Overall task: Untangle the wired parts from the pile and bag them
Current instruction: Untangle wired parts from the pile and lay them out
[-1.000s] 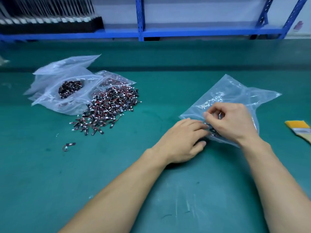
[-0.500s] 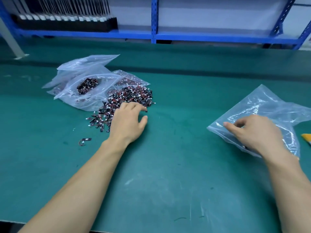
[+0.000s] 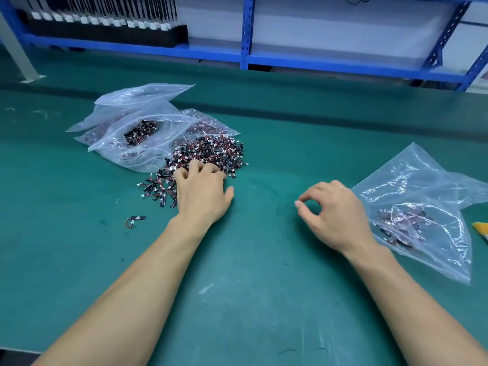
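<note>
Both arms reach forward: left hand (image 3: 202,191) claws into the pile (image 3: 211,154), grasp unclear; right hand (image 3: 332,210) hovers loosely curled, empty.

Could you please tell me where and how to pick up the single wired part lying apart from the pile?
I would pinch the stray wired part by its flat black body, coming down from above with the left hand, which is nearest. It lies flat on the mat, clear of the pile; its thin wire curls off the left end.
</note>
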A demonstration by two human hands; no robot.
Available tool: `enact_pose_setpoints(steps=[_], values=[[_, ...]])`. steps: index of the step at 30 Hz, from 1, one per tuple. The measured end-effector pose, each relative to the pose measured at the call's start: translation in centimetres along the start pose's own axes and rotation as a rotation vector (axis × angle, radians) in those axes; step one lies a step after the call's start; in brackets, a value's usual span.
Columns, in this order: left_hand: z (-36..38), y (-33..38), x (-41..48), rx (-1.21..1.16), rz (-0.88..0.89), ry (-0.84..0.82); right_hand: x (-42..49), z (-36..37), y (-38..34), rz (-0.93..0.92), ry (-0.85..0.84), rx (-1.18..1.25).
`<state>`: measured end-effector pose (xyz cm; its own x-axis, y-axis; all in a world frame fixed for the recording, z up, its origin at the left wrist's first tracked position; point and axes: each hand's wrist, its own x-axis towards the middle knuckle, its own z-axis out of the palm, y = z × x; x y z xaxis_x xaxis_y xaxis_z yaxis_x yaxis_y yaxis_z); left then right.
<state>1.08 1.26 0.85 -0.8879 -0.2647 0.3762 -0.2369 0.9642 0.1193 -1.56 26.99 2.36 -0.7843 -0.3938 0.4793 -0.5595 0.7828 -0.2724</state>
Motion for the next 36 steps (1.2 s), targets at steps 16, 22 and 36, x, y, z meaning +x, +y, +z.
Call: enact_pose_setpoints(steps=[16,22,36], values=[[-0.8,0.1,0.0,-0.329,0.183,-0.019,1.0,2.9,-1.5,0.032,-0.031,0.251],[-0.9,-0.2,0.3,-0.534,0.132,0.146,0.8,2.6,-1.1,0.064,-0.004,0.334],[-2.8,1.8,-0.9,-0.902,0.227,0.346,0.9,2.7,-0.5,0.108,0.027,0.399]])
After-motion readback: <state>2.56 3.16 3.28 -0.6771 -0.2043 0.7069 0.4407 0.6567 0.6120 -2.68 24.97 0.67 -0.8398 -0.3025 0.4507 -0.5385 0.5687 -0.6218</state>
